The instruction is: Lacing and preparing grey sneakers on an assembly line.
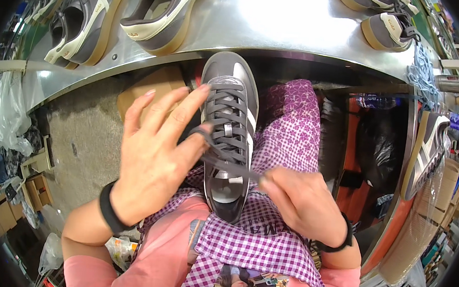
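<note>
A grey sneaker (227, 127) with white side stripes rests on my lap, toe pointing away, its dark grey shoelace (233, 168) threaded through the eyelets. Over the shoe's left side my left hand (156, 143) is open, fingers spread, with a loop of the lace against its thumb. My right hand (303, 200), closed in a pinch, holds the lace at the right of the shoe opening. From there the lace stretches leftward across the tongue toward my left thumb. Motion blurs the lace between both hands.
A shiny metal worktable (292, 27) curves beyond the shoe. Several similar sneakers stand on it, among them one sneaker (161, 22) at the far left. Light blue laces (422, 75) hang at its right end. Another sneaker (425, 156) rests on its side at the right.
</note>
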Available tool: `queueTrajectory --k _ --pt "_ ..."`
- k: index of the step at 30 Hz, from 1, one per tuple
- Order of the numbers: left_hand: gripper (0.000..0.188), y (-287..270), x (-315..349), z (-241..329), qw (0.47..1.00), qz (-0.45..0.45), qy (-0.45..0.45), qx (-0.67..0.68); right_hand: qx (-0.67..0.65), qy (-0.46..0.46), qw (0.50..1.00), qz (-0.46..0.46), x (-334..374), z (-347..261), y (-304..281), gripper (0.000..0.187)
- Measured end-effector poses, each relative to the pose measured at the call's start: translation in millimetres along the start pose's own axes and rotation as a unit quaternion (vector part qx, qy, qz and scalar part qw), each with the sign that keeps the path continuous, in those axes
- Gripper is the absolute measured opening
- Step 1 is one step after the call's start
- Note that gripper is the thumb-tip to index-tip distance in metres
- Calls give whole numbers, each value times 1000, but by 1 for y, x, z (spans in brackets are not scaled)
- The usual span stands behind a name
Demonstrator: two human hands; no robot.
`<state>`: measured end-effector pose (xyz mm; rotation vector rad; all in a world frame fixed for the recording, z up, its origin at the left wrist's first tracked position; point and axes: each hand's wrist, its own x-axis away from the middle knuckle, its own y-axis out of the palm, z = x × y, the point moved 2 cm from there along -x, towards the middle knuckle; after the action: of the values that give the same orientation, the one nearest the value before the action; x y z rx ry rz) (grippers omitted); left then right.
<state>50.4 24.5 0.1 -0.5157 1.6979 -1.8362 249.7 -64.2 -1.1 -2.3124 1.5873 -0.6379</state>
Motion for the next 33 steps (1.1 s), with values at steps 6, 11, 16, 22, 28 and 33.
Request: queueTrajectory --k 6,11,16,22,28,33 --pt "15 2 -2 24 972 63 6 228 137 -89 974 159 -15 -11 17 14" --pt "20 -49 -3 -4 879 -53 43 472 79 -84 986 123 -13 0 17 34" --pt "13 -11 -3 -5 861 -67 -117 490 -147 -76 973 163 -28 1 31 51" --pt "15 68 -17 -41 830 49 -273 485 116 -10 960 253 -55 15 17 11" --pt "19 80 -18 -51 570 -63 -334 748 239 -67 939 238 -85 18 24 6" --pt "25 85 -21 -60 583 -86 -330 738 250 -71 934 243 -86 19 23 8"
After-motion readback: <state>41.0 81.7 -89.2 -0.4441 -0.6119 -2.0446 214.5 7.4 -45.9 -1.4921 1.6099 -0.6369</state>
